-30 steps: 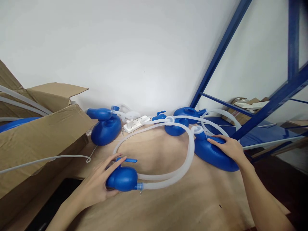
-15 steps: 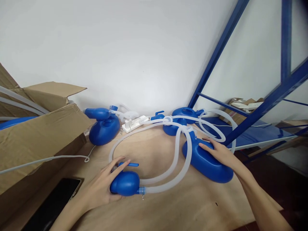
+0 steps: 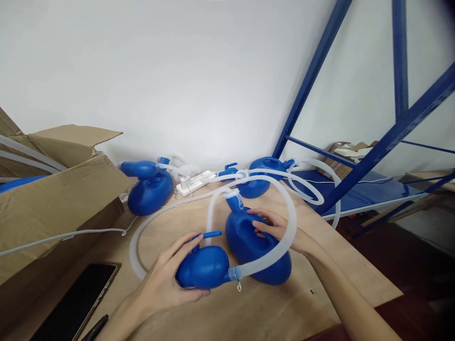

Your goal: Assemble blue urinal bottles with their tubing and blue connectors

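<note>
My left hand [image 3: 163, 279] is wrapped round a small blue funnel-shaped piece [image 3: 203, 266] near the front of the wooden table [image 3: 284, 312]. A translucent white hose [image 3: 277, 248] runs from that piece in loops across the table. My right hand [image 3: 272, 226] grips a larger blue plastic bottle [image 3: 249, 239] by its handle, right beside the funnel piece. The hose loops over the bottle's neck and past its right side.
Two more blue bottles [image 3: 149, 189] [image 3: 265, 173] with hoses stand at the back by the wall, a white power strip [image 3: 195, 182] between them. An open cardboard box [image 3: 53, 199] fills the left. A dark phone [image 3: 76, 303] lies front left. Blue shelf frames [image 3: 377, 151] rise on the right.
My right hand has pulled the larger blue bottle left and nearer, up against the funnel piece. My left hand has shifted the funnel piece slightly right. The hose loops have tightened.
</note>
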A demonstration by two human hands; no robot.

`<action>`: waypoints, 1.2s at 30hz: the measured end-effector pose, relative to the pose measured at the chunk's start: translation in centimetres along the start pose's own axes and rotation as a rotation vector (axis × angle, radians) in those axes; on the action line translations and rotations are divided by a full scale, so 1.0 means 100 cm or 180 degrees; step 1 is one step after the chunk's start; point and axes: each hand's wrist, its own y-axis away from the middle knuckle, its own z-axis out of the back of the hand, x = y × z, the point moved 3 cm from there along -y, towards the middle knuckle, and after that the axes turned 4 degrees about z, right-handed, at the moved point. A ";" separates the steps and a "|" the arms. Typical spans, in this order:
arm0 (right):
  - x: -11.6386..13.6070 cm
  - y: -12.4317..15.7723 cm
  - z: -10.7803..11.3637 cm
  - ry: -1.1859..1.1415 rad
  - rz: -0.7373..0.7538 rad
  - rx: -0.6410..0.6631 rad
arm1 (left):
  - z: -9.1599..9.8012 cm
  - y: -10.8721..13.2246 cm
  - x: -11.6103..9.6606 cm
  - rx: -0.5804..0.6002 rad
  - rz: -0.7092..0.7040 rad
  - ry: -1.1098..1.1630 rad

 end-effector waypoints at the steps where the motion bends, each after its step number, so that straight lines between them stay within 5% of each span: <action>1: -0.002 -0.004 -0.005 -0.0036 0.0000 -0.0021 | -0.001 -0.003 -0.007 0.0038 0.0011 0.0002; 7: -0.008 -0.014 -0.037 -0.0732 0.0208 -0.0129 | -0.007 -0.034 -0.043 0.0842 0.0634 0.0077; 14: -0.004 0.001 -0.056 0.0388 0.0853 -0.0819 | 0.001 -0.075 -0.062 0.1644 0.1433 0.1011; 18: -0.011 0.011 -0.056 0.0296 0.0854 -0.1100 | 0.002 -0.089 -0.065 0.1301 0.1654 0.1108; 23: -0.016 0.023 -0.055 -0.0003 0.0668 -0.1049 | -0.002 -0.102 -0.060 0.1763 0.2149 0.1918; 28: -0.021 0.029 -0.066 -0.0150 0.0734 -0.1128 | -0.003 -0.117 -0.060 0.1570 0.2425 0.2212; 33: -0.027 0.034 -0.072 -0.0575 0.0724 -0.0864 | -0.015 -0.132 -0.077 0.1481 0.2117 0.1611; 36: -0.031 0.036 -0.069 -0.0530 0.0777 -0.0678 | -0.016 -0.139 -0.083 0.1058 0.1585 0.1348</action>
